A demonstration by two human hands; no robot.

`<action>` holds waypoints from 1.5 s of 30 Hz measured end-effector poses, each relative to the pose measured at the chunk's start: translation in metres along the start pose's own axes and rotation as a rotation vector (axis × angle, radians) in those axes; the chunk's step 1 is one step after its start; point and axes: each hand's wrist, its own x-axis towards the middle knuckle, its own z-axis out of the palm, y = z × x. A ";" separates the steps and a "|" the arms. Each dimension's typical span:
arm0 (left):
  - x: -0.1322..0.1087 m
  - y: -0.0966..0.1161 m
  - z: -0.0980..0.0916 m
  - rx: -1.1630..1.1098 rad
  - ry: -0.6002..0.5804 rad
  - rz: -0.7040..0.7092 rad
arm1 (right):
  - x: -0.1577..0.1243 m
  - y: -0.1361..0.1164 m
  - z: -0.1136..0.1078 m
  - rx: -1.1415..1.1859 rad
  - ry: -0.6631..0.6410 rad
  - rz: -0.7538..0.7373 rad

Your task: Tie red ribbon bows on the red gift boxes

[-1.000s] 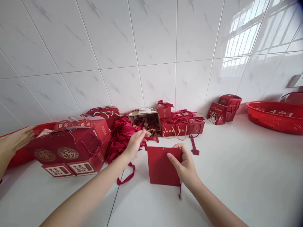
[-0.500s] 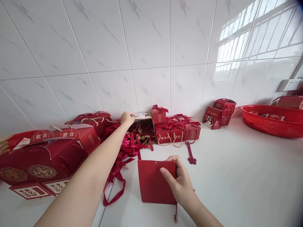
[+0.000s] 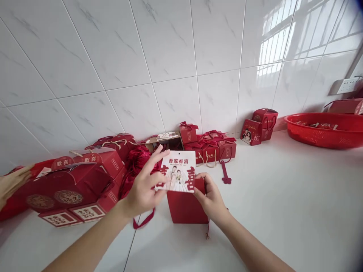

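My left hand (image 3: 146, 185) grips a white square card (image 3: 179, 162) by its left side. The card bears red characters, a drawing of a couple and a small hole at the top. My right hand (image 3: 212, 200) pinches a plain red folded card or flat box (image 3: 187, 208) at its upper right; which of the two it is I cannot tell. The white card covers the top of the red piece, and my right thumb is at its lower right corner. A thin red cord with a tassel (image 3: 207, 235) hangs from the red piece. Behind my left hand lie dark red ribbons (image 3: 136, 162).
Red gift boxes (image 3: 76, 185) are stacked at left, beside another person's hand (image 3: 15, 183). An open carton (image 3: 153, 142) and ribboned red boxes (image 3: 218, 149) stand by the tiled wall. A red basket (image 3: 326, 138) is at right; a flower-ended tag (image 3: 226, 174) hangs nearby.
My left hand has come back from the carton with the white card, bringing it over the red piece. My right hand still holds the red piece. The view has shifted slightly.
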 end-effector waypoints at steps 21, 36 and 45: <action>-0.042 0.011 0.041 0.012 -0.115 0.185 | -0.004 0.007 0.001 -0.434 0.232 -0.240; -0.046 -0.001 0.067 -0.868 0.143 -0.783 | -0.008 0.004 -0.001 -0.254 0.047 -0.071; -0.046 0.007 0.068 -0.854 0.174 -0.797 | -0.010 0.005 0.000 -0.136 -0.017 -0.024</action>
